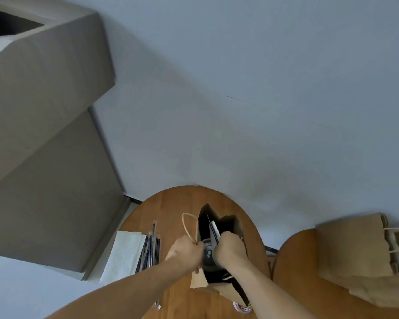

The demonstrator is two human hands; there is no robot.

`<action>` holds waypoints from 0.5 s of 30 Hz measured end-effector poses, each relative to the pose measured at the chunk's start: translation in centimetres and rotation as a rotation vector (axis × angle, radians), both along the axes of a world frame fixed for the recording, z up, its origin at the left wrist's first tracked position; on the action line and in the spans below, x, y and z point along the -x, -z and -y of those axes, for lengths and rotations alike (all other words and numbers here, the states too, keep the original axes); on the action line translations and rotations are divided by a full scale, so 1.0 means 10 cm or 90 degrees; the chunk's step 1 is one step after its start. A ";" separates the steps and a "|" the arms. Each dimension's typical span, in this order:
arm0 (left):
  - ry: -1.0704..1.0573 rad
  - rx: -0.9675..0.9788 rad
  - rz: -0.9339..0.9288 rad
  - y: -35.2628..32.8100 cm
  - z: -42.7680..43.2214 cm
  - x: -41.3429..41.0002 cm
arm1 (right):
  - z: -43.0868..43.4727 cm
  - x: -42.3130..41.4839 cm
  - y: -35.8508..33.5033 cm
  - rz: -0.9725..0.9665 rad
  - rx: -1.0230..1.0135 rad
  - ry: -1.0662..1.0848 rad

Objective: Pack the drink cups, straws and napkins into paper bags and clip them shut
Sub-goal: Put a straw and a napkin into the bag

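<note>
An open brown paper bag (236, 224) stands on a round wooden table (171, 203). My left hand (186, 253) grips the bag's left rim by the twine handle (188, 224). My right hand (230, 248) grips the right rim. Between the two hands a drink cup lid (209, 252) shows inside the dark bag, with a wrapped straw (214, 229) leaning above it. White napkins (122, 254) lie flat on the table's left side, and a bunch of black wrapped straws (151, 249) lies beside them.
A stack of flat brown paper bags (359, 254) with twine handles lies on a second wooden table (293, 261) at the right. A grey cabinet (44, 134) fills the left. Something white and red (241, 307), partly hidden, sits at the near table edge.
</note>
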State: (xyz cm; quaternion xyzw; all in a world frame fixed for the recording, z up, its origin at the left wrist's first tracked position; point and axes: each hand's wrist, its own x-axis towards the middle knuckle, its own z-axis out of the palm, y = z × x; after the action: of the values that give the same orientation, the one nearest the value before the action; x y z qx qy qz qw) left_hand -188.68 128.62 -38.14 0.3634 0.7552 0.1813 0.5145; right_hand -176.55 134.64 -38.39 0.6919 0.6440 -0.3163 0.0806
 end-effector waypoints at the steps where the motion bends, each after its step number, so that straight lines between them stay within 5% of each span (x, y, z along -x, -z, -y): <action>1: 0.017 0.001 -0.006 -0.01 0.01 0.01 | 0.02 0.04 0.09 -0.009 0.023 0.002; 10: 0.061 0.034 -0.044 -0.02 0.06 0.07 | -0.16 0.18 0.76 -0.143 0.152 0.268; 15: 0.053 0.035 -0.033 0.01 0.05 0.10 | -0.18 0.19 0.82 -0.118 0.133 0.182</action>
State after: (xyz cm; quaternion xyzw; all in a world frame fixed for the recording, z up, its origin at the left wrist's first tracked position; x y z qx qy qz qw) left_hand -189.66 128.07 -38.27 0.3847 0.7572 0.1299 0.5116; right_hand -178.45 136.45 -46.54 0.7320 0.5078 -0.4519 0.0463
